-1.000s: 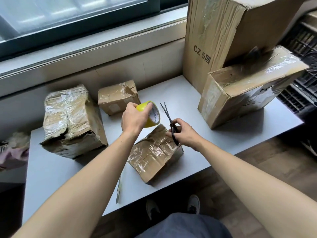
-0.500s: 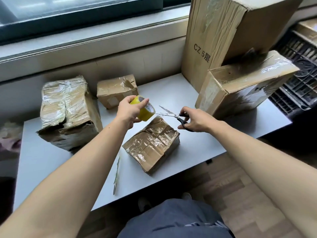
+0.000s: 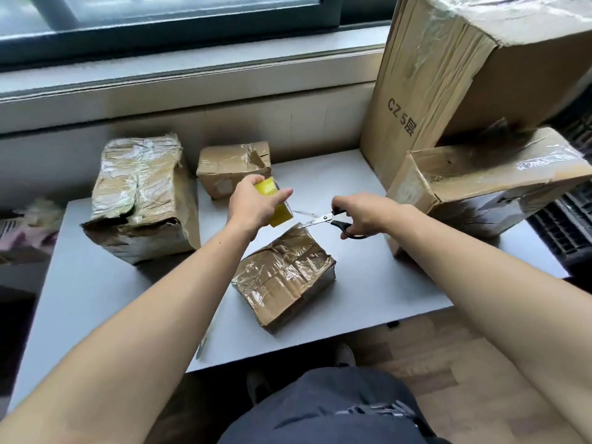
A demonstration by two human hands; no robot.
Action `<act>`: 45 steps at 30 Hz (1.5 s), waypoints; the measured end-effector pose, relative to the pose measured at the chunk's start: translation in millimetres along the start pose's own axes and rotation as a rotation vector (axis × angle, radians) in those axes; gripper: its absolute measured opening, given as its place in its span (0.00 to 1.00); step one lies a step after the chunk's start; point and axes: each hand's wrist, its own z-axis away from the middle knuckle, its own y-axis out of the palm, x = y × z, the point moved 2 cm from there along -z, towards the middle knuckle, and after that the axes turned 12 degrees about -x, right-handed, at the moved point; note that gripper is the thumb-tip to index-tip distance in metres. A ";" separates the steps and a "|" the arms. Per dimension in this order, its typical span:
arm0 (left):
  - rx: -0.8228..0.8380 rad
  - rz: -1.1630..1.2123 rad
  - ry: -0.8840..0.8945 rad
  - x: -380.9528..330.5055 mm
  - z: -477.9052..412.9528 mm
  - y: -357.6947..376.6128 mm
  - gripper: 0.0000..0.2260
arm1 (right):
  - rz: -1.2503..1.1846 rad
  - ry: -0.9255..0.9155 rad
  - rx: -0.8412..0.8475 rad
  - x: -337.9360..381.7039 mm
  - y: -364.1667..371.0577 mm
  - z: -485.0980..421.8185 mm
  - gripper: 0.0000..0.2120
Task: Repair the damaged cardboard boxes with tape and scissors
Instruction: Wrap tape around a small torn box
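A small crumpled cardboard box [image 3: 285,277] wrapped in clear tape lies on the grey table [image 3: 368,283] in front of me. Just above its far corner my left hand [image 3: 256,205] grips a yellow tape roll [image 3: 277,216]. A short strip of clear tape [image 3: 299,213] stretches from the roll toward the right. My right hand [image 3: 365,214] holds black-handled scissors [image 3: 326,219], their blades pointing left at that strip, by the box's top corner.
A larger taped box [image 3: 141,197] sits at the left, a small torn box [image 3: 232,166] behind my left hand. At the right a tall box marked CZ 5 [image 3: 426,91] stands behind a tilted box [image 3: 480,184]. A tape scrap [image 3: 202,344] hangs at the table's front edge.
My right hand has swung the scissors from upright to level, blades pointing left at the tape. My left hand tipped the roll down and drew out a strip.
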 end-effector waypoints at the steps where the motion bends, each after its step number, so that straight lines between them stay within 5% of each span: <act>1: -0.029 -0.019 0.002 -0.1 0.7 1.9 0.32 | 0.036 -0.039 0.007 -1.1 -2.8 -6.7 0.28; 11: -0.213 -0.153 0.035 -10.3 6.9 10.2 0.32 | 0.081 -0.300 0.069 -0.5 -13.5 -56.4 0.30; 38: -0.188 -0.084 -0.119 -2.1 -18.6 11.6 0.32 | 0.187 -0.538 0.043 12.4 -11.9 -93.5 0.16; 45: -0.154 -0.076 -0.114 1.4 -17.9 10.9 0.31 | 0.240 -0.524 0.049 14.2 -7.6 -87.3 0.27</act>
